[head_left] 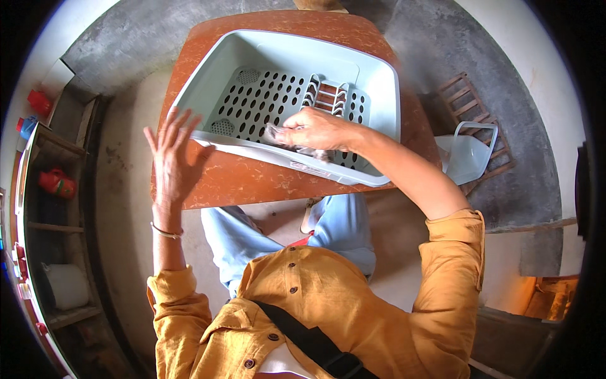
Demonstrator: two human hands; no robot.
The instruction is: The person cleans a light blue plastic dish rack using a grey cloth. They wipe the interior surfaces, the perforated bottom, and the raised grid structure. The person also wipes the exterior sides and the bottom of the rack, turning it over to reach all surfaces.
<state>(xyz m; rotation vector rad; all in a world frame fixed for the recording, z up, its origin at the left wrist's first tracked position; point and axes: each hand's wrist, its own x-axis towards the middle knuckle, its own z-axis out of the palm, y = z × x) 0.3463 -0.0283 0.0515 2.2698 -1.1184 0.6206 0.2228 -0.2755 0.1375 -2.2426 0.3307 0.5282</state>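
A pale blue-grey plastic dish basin (287, 52) with oval drain holes sits on a reddish-brown table (243, 175). Inside it, my right hand (320, 129) is closed around a crumpled greyish cloth (274, 133), low along the near side of the basin. More of the grey material hangs below the hand, close to the near wall. Just beyond my fingers stands a plate rack (327, 98) of curved prongs, part of it covered by the hand. My left hand (172, 155) is raised near the basin's left near corner, fingers spread and slightly blurred, holding nothing.
Wooden shelves (55, 226) with a red container (58, 183) run along the left. To the right, a pale plastic piece with a handle-like frame (472, 151) leans by a wooden ladder-like frame (483, 114). My knees are under the table's near edge.
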